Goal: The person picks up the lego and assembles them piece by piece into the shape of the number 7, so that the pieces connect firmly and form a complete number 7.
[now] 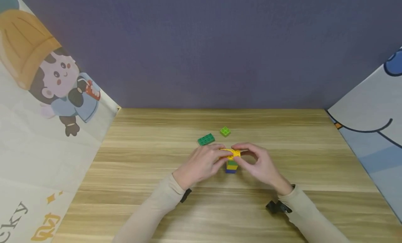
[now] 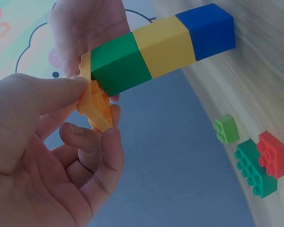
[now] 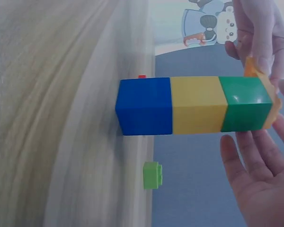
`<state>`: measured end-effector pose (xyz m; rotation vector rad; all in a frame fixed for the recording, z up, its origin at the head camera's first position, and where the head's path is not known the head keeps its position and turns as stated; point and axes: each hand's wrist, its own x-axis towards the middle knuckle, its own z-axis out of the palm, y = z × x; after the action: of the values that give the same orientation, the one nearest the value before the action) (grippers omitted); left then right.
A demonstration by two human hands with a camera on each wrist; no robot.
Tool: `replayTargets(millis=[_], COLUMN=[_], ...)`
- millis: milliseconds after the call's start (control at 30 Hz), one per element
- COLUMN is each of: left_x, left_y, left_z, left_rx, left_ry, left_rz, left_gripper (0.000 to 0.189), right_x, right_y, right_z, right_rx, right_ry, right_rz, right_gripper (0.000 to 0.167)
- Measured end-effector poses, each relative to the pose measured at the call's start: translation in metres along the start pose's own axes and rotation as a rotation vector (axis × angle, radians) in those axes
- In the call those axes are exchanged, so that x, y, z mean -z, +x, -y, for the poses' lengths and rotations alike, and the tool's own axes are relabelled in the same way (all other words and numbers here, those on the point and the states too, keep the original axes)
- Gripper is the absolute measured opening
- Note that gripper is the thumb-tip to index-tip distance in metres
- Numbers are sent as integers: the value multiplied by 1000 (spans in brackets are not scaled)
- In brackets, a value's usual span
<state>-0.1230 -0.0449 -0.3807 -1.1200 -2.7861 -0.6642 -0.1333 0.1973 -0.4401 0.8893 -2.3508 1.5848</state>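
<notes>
A tower of building bricks stands on the table, a blue brick (image 3: pixel 144 106) at the bottom, then a yellow brick (image 3: pixel 199 105) and a green brick (image 3: pixel 246 104). Across its top lies a longer orange-yellow brick (image 1: pixel 233 153), jutting out to the left. My left hand (image 1: pixel 202 162) pinches the jutting end, thumb above and fingertips below in the left wrist view. From the other side my right hand (image 1: pixel 262 166) holds the same brick between thumb and fingers, near the part over the tower.
Beyond the hands lie a dark green brick (image 1: pixel 206 139) and a small light green brick (image 1: pixel 225 131). A red brick (image 2: pixel 272 155) sits beside the dark green one, hidden in the head view. A dark blue-grey panel (image 1: pixel 220 54) rises at the table's back edge.
</notes>
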Motion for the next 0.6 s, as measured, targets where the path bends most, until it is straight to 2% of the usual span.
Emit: replayTargets(millis=[300, 600], left_x=[-7, -17], left_y=[-1, -7], left_z=[2, 6], left_rx=[-40, 4], left_ry=[-24, -88], left_rz=[-85, -151], left_gripper=[25, 24], right_x=[-10, -13], right_y=[-2, -3], right_z=[-10, -12], right_rx=[19, 22], right_ry=[117, 179], right_rz=[-29, -34], right_gripper=[35, 33])
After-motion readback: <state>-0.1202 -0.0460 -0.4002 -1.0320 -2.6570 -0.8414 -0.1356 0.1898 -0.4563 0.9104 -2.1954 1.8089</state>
